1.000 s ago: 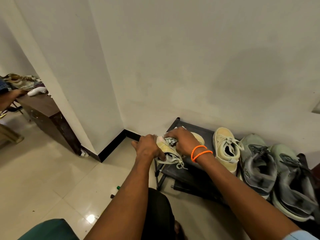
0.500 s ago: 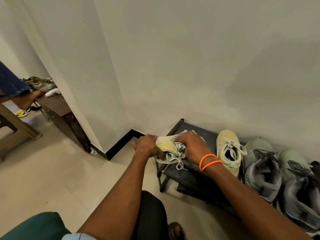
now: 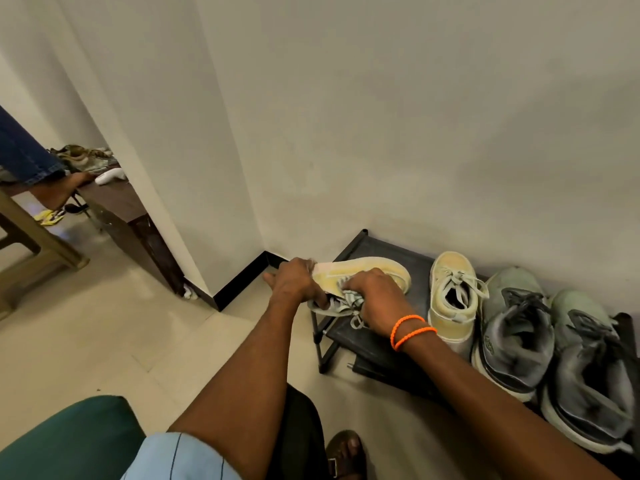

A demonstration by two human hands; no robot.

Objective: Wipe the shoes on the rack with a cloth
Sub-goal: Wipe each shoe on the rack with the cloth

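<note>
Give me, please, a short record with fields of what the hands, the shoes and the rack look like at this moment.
left hand: grips the heel end of the held yellow sneaker
right hand: presses a striped cloth onto that sneaker's laced side
held sneaker: tipped on its side over the left end of the black shoe rack
rack, top shelf: second yellow sneaker, then two grey sneakers to the right
right wrist: orange bands
</note>
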